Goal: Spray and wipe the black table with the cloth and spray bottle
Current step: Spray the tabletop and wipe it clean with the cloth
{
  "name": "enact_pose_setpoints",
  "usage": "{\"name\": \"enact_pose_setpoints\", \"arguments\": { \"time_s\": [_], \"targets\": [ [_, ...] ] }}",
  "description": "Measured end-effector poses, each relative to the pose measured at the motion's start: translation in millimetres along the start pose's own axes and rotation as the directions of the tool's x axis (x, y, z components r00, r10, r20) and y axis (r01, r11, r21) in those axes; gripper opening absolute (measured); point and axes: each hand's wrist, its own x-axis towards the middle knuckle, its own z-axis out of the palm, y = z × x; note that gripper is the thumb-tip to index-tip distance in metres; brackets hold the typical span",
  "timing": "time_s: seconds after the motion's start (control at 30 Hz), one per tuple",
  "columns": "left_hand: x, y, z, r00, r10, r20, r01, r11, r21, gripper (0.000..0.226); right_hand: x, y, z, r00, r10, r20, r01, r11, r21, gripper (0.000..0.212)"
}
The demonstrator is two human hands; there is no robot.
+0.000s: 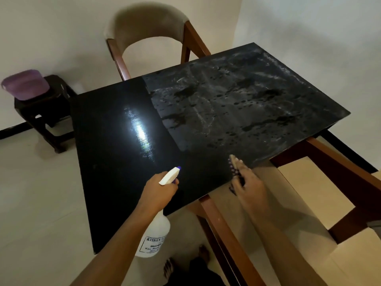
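Bench of glossy black (115, 162), near edge: left grip (159, 188) clasps one white plastic spray bottle (154, 234). Right grip (249, 182), blurred, lies on one purple-patterned cloth (234, 165) at the near right edge; hold unclear. Left half is shiny, right half smeared. Beige-backed wooden chair (144, 21) stands beyond the far edge, second wooden chair (329, 162) along the right.
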Motion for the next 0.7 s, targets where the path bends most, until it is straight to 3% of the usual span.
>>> {"name": "enact_pose_setpoints", "arguments": {
  "time_s": [0.07, 0.13, 0.2, 0.33, 0.57, 0.7],
  "targets": [
    [-3, 5, -11, 0.998, 0.048, -0.05, -0.054, 0.989, -0.135, 0.025, 12, 2, 29, 0.978, -0.165, 0.13, 0.187, 0.965, -0.186, 0.051],
    [-1, 8, -21, 0.989, 0.087, -0.12, -0.113, 0.965, -0.235, 0.035, 26, 6, 60, 0.921, -0.227, 0.316, 0.347, 0.846, -0.404, 0.053],
    [7, 8, -28, 0.974, 0.117, -0.195, -0.17, 0.944, -0.283, 0.041, 37, 16, 86, 0.884, -0.262, 0.387, 0.445, 0.726, -0.524, 0.054],
    [31, 6, -38, 0.928, 0.17, -0.332, -0.263, 0.929, -0.261, 0.031, 65, 15, 113, 0.862, -0.291, 0.416, 0.496, 0.66, -0.565, 0.054],
    [79, 7, -43, 0.841, 0.183, -0.508, -0.357, 0.895, -0.268, 0.036, 166, -27, 152, 0.82, -0.335, 0.464, 0.565, 0.604, -0.563, 0.059],
    [97, 12, -43, 0.794, 0.227, -0.563, -0.412, 0.883, -0.226, 0.039, 154, -15, 144, 0.793, -0.372, 0.482, 0.604, 0.577, -0.549, 0.068]
  ]
}}
